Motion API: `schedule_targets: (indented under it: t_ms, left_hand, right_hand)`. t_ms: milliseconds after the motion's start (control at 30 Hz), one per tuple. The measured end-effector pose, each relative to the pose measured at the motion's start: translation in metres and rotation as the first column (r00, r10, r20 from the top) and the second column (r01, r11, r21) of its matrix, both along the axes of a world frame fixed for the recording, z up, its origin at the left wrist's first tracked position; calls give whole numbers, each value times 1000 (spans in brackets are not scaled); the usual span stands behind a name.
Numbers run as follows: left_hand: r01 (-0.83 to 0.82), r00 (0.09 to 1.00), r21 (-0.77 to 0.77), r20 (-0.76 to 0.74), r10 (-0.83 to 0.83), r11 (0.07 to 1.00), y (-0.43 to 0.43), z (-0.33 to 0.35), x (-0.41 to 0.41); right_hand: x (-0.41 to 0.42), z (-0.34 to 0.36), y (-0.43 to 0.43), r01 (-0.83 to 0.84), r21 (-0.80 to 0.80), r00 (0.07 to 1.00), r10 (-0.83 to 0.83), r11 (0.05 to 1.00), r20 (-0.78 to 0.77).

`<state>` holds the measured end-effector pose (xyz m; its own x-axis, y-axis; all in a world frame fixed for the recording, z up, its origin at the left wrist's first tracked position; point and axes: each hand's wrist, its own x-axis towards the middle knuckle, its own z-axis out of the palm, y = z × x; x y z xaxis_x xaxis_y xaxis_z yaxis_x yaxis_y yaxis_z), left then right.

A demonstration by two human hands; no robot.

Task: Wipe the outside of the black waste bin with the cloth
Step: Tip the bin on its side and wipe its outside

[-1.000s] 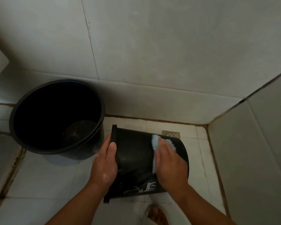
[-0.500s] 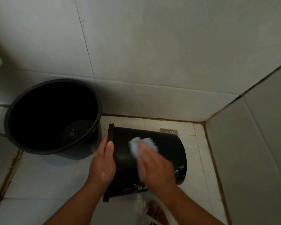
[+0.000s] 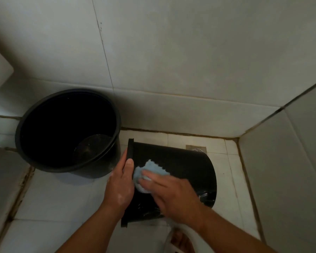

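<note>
The black waste bin (image 3: 182,163) lies on its side on the white tiled floor, its rim toward the left and its base toward the right. My left hand (image 3: 119,185) grips the rim, thumb on the outer wall. My right hand (image 3: 170,194) presses a light blue cloth (image 3: 150,170) flat against the bin's upper side, close to the rim and right next to my left thumb. Most of the cloth is hidden under my fingers.
A larger black bucket (image 3: 26,143) stands upright to the left, touching the bin's rim area. A floor drain (image 3: 196,148) sits behind the bin. Tiled walls close in at the back and right. My foot in a sandal (image 3: 179,240) is below the bin.
My right hand has slid the cloth leftward along the bin's side, from near the base to the rim. My left hand has kept its hold on the rim.
</note>
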<state>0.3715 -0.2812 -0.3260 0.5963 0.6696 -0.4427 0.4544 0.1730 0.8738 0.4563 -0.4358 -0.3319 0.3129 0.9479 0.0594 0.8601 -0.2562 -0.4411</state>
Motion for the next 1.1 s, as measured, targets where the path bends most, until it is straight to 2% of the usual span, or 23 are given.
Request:
schedule_targets:
  t_ms: [33, 67, 167, 233, 300, 400, 467, 533, 600, 633, 667, 700, 767, 800, 833, 900, 967, 1000, 1033, 1067, 1100]
  left_hand:
    - [-8, 1000, -19, 2, 8, 1000, 1, 1, 1]
    - [-16, 1000, -34, -1, 16, 999, 1, 2, 3]
    - [-39, 999, -71, -7, 39, 997, 1, 1, 6]
    - [-46, 999, -71, 0, 46, 996, 1, 0, 5]
    - [-65, 998, -86, 5, 65, 994, 1, 0, 5]
    - [-75, 997, -124, 15, 77, 989, 4, -2, 5]
    - [-76, 997, -171, 19, 81, 982, 7, -5, 4]
    - [-75, 996, -198, 32, 83, 977, 7, -6, 3]
    - [-82, 996, -176, 26, 88, 981, 6, -7, 3]
    - [-91, 995, -169, 16, 95, 981, 6, -6, 4]
    - [-96, 995, -161, 13, 100, 982, 5, -5, 6]
    - [-104, 994, -161, 0, 106, 981, 5, -5, 7]
    - [-133, 991, -161, -16, 132, 978, 6, -2, 10]
    - [-140, 990, -154, -20, 139, 978, 7, -1, 11]
    - [-135, 991, -143, -32, 132, 980, 8, -1, 10]
    - [-106, 994, -124, -42, 102, 987, 10, -2, 8]
    - [-89, 996, -116, -34, 85, 989, 10, -1, 6]
    - [-86, 996, -102, -34, 83, 991, 10, -1, 5]
    - [-82, 996, -94, -39, 79, 992, 11, 0, 6]
    - [-80, 996, -90, -48, 76, 993, 10, 0, 6]
    - [-75, 997, -86, -44, 71, 994, 9, 1, 6]
  right_hand:
    - [15, 2, -5, 38, -9, 999, -38, 999, 5]
    - [32, 5, -5, 149, -25, 989, -149, 989, -17]
    - [71, 9, 6, 478, -149, 869, -490, 866, -63]
    - [72, 12, 24, 516, -169, 845, -531, 840, -58]
    - [57, 15, 38, 441, -116, 890, -450, 890, -77]
    - [21, 13, 38, 131, 28, 989, -128, 991, -73]
    - [11, 8, 22, -104, 43, 993, 106, 994, -51]
    - [12, 4, 1, -293, -47, 955, 295, 955, 41]
    - [22, 3, -6, -354, -110, 929, 363, 929, 78]
    - [29, 4, -2, -322, -94, 942, 329, 942, 71]
    - [33, 8, 6, -212, -56, 977, 214, 976, 27]
    - [37, 12, 16, -20, -24, 999, 19, 1000, -47]
    - [35, 15, 35, 287, -29, 953, -289, 957, -96]
    - [27, 14, 40, 319, -28, 946, -320, 947, -58]
    - [14, 13, 42, 266, -30, 963, -268, 963, -42]
    - [-3, 9, 30, 13, -28, 999, -14, 1000, -35]
    - [3, 5, 11, -169, -58, 984, 172, 984, 40]
    - [11, 2, 5, -141, -74, 986, 147, 987, 83]
    - [23, -1, 1, -30, -76, 994, 38, 997, 102]
    - [35, -2, -4, 160, -75, 985, -155, 984, 69]
    - [50, -2, -10, 382, -92, 924, -382, 920, 16]
